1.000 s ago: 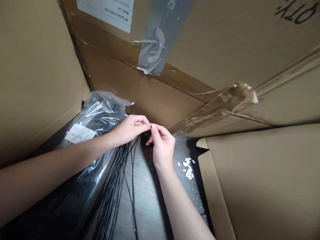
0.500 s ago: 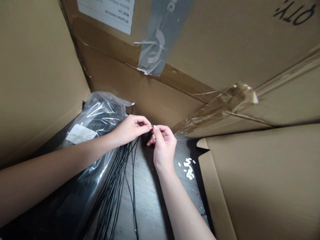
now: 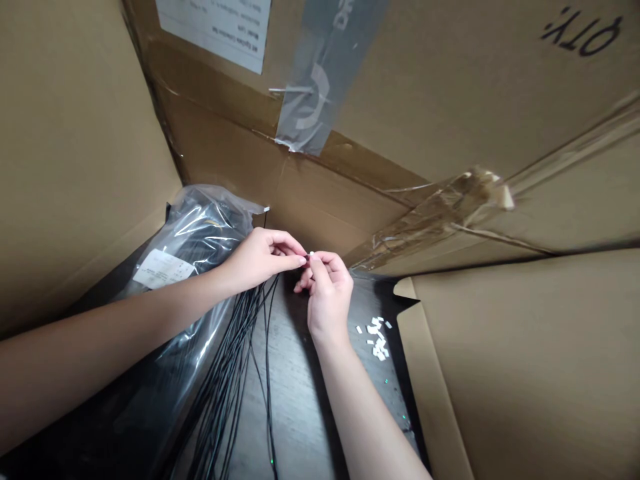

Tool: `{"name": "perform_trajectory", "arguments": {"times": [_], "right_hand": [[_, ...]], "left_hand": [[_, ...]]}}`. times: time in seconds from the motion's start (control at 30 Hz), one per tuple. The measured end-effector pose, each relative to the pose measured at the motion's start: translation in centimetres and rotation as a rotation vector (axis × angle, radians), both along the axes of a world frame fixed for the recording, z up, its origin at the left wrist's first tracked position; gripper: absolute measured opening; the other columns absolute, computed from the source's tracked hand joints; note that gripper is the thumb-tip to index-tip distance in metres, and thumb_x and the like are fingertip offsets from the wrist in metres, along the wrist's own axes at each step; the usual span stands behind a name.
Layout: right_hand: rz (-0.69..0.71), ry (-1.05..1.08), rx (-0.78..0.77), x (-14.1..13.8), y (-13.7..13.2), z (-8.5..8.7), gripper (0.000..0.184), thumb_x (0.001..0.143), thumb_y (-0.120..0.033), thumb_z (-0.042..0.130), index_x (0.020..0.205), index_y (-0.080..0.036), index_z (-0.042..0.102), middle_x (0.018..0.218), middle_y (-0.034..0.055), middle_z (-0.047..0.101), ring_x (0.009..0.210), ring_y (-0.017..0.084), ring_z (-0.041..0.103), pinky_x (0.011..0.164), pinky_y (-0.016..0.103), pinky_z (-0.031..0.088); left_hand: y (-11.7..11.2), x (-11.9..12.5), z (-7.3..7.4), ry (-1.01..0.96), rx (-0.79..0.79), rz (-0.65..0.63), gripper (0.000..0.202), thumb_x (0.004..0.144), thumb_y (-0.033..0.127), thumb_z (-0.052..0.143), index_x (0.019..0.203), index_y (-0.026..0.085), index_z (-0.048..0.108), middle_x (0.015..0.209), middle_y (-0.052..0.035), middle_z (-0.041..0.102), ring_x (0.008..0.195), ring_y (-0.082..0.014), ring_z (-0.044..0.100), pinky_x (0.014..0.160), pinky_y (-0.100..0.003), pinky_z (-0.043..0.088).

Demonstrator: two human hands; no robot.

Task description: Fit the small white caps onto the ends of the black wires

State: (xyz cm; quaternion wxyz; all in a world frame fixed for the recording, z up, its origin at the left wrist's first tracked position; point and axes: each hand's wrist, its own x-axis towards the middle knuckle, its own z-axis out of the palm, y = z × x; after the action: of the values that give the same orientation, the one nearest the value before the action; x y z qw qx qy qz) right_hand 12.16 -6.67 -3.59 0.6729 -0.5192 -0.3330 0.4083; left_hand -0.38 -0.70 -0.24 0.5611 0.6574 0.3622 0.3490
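Observation:
My left hand (image 3: 263,259) is closed in a pinch on what looks like the dark end of a thin black cable, mostly hidden by its fingers. Fingertip to fingertip with it, my right hand (image 3: 329,287) pinches a small white connector piece (image 3: 311,253), of which only a speck shows. Whether cable and piece are joined I cannot tell. Below my left hand, a bundle of thin black cables (image 3: 227,353) runs down toward the bottom of the view. Right of my right wrist lies a loose pile of small white connector pieces (image 3: 379,348).
A clear plastic bag (image 3: 220,200) with dark contents and a white label (image 3: 163,269) lies to the left. Tall cardboard walls (image 3: 450,87) enclose the dark grey surface (image 3: 295,387). A cardboard flap (image 3: 525,360) stands at the right, and crumpled tape (image 3: 440,207) sticks along the back.
My left fingertips have shifted slightly right, closer against my right fingertips. Less of the small white piece shows. The pile and cable bundle look the same.

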Motion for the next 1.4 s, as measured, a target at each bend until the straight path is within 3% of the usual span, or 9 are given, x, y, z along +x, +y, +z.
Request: {"name": "perform_trajectory", "arguments": {"times": [1.0, 1.4], "right_hand": [[0.067, 0.008, -0.028, 0.05, 0.08, 0.31, 0.017, 0.079, -0.034, 0.066, 0.077, -0.018, 0.060, 0.053, -0.0078, 0.052, 0.042, 0.007, 0.046, 0.042, 0.021, 0.042], [0.090, -0.011, -0.039, 0.06, 0.01, 0.24, 0.018, 0.079, -0.035, 0.067, 0.076, -0.018, 0.060, 0.060, -0.0061, 0.055, 0.043, 0.006, 0.044, 0.042, 0.020, 0.042]], "left_hand": [[0.01, 0.09, 0.17, -0.006, -0.029, 0.042, 0.003, 0.071, 0.014, 0.069, 0.073, 0.013, 0.070, 0.068, -0.0013, 0.070, 0.065, -0.0109, 0.063, 0.063, -0.023, 0.050], [-0.08, -0.10, -0.06, 0.040, 0.065, 0.095, 0.003, 0.068, 0.014, 0.069, 0.071, 0.013, 0.069, 0.064, -0.0013, 0.067, 0.060, -0.0100, 0.059, 0.057, -0.022, 0.045]]}}
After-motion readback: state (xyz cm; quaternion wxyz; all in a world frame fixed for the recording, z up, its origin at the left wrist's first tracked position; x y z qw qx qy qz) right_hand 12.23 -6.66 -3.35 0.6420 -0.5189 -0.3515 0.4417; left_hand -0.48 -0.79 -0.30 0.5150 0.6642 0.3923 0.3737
